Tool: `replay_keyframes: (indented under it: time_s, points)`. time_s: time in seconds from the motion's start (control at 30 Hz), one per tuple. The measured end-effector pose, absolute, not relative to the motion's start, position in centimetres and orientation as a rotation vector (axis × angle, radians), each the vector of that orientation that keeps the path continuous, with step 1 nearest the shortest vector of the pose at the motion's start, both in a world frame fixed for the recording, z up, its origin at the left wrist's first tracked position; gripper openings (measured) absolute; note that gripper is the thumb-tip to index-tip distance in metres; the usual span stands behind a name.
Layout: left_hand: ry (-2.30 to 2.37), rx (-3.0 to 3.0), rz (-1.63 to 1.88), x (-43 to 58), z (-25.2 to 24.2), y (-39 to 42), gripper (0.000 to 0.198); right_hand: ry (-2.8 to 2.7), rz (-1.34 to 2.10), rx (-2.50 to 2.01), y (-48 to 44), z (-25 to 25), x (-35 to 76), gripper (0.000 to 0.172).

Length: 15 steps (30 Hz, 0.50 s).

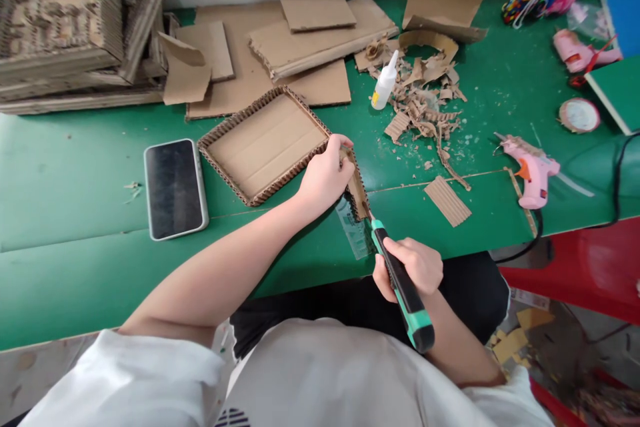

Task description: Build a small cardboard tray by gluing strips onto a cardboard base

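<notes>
The right hand [411, 268] is wrapped around a knife [404, 288] that meets a cardboard strip [359, 192] at eleven o'clock, gripped by the curled left hand [327, 170], with a tray [265, 147] at that hand's ten o'clock.

Loving that green worktop [90, 173], ngl. I see a mint-and-black cutter [407, 295], brown cardboard strip [357, 190], brown tray [265, 143] with stripy edges, pink glue gun [536, 180] on the right.
</notes>
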<state>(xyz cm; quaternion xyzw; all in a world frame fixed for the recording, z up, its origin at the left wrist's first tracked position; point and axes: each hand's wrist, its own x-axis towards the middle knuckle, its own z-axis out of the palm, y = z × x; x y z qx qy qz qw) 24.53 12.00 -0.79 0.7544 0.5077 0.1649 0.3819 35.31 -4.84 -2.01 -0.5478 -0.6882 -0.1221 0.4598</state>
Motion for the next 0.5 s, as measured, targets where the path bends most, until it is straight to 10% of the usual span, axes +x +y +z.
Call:
replay_keyframes:
  time_s: [0.5]
  points:
    - [1.312, 1.94, 0.418, 24.5, -1.0, 12.1, 0.033, -1.658, -0.263, -1.286, -7.1, -2.6, 35.2, 0.03]
